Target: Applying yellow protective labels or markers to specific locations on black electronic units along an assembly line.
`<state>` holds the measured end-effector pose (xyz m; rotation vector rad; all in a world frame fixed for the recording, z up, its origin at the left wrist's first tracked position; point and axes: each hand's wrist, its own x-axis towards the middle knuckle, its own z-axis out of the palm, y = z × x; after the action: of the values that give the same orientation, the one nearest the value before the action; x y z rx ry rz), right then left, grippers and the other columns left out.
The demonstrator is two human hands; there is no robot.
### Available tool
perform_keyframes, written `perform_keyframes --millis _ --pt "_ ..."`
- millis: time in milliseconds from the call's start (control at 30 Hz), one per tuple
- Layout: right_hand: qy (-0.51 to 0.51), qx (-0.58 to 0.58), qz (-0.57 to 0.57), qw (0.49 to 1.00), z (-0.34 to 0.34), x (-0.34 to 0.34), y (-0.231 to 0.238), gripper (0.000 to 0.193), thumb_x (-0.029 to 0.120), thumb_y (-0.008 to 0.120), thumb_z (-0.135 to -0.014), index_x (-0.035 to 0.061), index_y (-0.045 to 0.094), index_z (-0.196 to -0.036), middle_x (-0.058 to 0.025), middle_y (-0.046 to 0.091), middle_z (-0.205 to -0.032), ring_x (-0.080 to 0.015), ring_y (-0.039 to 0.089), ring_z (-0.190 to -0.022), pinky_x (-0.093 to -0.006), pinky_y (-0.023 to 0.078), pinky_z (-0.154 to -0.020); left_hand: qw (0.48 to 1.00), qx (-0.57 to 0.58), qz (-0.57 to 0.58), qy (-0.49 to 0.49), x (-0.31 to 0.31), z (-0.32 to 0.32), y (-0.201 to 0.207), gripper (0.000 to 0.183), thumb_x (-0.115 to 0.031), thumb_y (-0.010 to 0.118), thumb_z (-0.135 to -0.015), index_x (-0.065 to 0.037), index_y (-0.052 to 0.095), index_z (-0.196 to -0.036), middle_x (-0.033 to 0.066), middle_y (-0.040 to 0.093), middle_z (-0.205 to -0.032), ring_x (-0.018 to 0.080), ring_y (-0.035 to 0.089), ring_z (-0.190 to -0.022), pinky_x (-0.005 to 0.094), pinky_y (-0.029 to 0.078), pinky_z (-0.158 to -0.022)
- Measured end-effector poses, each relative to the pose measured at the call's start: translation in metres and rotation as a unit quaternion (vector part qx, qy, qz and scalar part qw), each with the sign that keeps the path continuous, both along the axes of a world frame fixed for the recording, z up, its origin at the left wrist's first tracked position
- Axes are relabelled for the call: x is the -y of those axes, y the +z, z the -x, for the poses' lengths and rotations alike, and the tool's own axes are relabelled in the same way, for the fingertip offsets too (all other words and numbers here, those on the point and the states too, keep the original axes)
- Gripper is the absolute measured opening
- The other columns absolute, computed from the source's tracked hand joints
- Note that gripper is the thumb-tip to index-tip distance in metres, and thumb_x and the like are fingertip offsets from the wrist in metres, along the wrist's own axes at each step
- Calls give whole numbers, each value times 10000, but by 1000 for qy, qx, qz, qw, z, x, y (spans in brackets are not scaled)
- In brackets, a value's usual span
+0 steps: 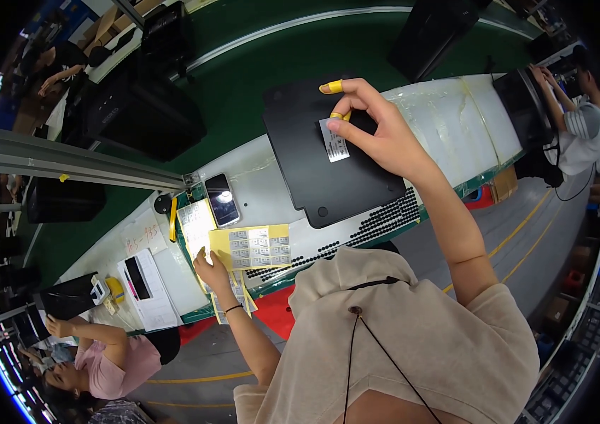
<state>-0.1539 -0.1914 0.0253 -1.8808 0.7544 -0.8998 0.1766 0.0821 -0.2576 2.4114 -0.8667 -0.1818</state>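
My right hand [381, 131] is over a large flat black panel [342, 185], pinching a silver printed label [334, 145] between thumb and a finger. The label's lower end reaches down over the panel; whether it touches cannot be told. Yellow wraps cover some of this hand's fingertips. To the left, my left hand [212, 271] has its fingers closed at the left edge of a yellow-backed sheet [280, 237] carrying several silver labels. More label sheets [227, 305] lie partly beneath that wrist.
Rows of small black round pads [388, 214] line the bench's near edge. A phone [222, 200] lies beyond the sheets, near a metal post [80, 161]. Co-workers are at the left, where a person in a pink shirt [117, 367] works, and at the far right beside a black case [524, 106].
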Motion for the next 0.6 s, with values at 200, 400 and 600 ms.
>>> perform_keyframes --millis 200,400,600 --pt "0 -12 17 1000 0 1 -1 373 64 651 -862 19 513 -1205 -21 568 -808 -103 548 -826 -245 413 -853 1000 -1 29 -4 2 3 3 298 -160 577 -894 -1 592 -1146 201 549 -1125 368 508 -1072 436 404 -937" --pt "-7 -40 49 998 2 1 -3 357 73 665 -852 23 539 -1181 -22 579 -828 -111 553 -844 -253 423 -855 1000 10 17 -17 7 13 16 300 -158 575 -895 5 592 -1146 196 545 -1131 361 503 -1067 435 402 -932" --pt "-70 -147 289 943 -7 6 1 340 107 691 -829 37 572 -1139 -43 588 -925 -156 550 -944 -284 433 -879 999 23 37 -16 17 22 27 290 -138 574 -891 9 584 -1141 194 542 -1115 358 501 -1064 432 397 -934"
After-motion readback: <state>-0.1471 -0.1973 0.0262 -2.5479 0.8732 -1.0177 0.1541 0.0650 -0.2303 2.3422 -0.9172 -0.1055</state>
